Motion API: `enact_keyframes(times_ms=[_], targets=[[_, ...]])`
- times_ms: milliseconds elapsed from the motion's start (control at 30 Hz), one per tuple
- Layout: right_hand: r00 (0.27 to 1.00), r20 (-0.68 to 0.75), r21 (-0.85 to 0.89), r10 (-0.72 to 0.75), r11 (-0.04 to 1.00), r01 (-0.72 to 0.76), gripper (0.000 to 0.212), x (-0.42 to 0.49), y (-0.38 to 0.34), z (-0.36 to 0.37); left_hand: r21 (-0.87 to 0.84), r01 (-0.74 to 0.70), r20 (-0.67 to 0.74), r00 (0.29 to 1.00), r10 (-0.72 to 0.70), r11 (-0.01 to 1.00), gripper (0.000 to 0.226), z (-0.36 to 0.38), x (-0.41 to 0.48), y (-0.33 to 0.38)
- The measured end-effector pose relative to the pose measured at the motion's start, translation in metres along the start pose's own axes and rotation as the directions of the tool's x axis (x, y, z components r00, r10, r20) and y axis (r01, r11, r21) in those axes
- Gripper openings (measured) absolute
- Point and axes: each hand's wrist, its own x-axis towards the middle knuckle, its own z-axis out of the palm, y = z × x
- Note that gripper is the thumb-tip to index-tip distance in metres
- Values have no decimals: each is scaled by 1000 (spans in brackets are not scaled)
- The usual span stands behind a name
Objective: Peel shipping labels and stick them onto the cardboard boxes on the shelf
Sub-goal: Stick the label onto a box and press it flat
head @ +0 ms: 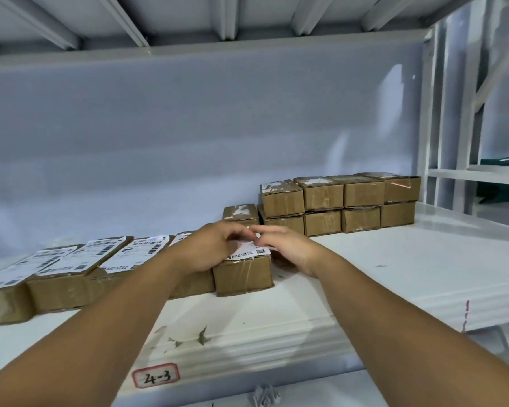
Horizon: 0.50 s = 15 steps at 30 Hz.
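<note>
Shelf tag [155, 376]: handwritten "4-3" inside a red border, on the shelf's [365, 277] front edge.
Shipping labels [106, 251]: barcodes and printed lines, too blurred to read.

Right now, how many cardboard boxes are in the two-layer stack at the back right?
8 cardboard boxes: four on top, four beneath. More may hide behind.
</note>
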Motion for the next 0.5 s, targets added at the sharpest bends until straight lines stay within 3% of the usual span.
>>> enact_keyframes(times_ms=[67,133,300,500], targets=[[999,-17,-34,-40,999,39,48,-1,-2,2,299,-16,-34,999,27,954,25,-3,0,1],[996,-45,-78,-82,994,78,43,-1,-2,3,396,-3,-8,1000,7,918,27,-9,-3,4],[989,-52,-118,-138,984,131,39,4,1,4,140,51,259,962,-86,989,45,-28,-17,-4],[987,-66,-152,-147,979,135,41,8,4,5,22,35,349,936,-40,999,62,-28,-19,-19]])
